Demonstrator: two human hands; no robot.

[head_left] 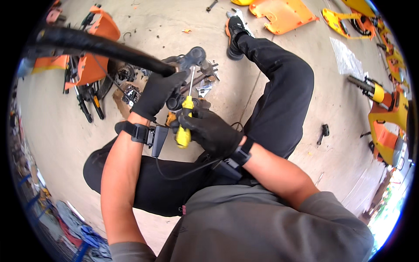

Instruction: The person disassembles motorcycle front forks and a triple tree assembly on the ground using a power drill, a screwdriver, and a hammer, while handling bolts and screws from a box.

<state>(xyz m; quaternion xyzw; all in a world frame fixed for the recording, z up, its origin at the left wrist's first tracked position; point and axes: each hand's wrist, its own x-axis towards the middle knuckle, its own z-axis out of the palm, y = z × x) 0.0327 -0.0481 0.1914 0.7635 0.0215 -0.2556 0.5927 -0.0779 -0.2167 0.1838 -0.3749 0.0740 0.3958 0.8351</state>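
My left hand (156, 92), in a black glove, grips the end of a long black handlebar tube (96, 46) that runs up to the left. My right hand (211, 130), also gloved, holds a yellow-handled screwdriver (185, 122). Its shaft points up toward a black metal part (194, 56) at the tube's end. Both hands are above my lap, close together. A black wrist device with a cable (179, 172) sits on each forearm.
I sit on a concrete floor (56, 131) in black trousers, one leg stretched to a black and orange shoe (235, 32). Orange machine parts (89, 56) lie at left. Orange and yellow panels (283, 15) and a frame (386, 118) lie at the top and right. A small black tool (323, 132) lies on the floor.
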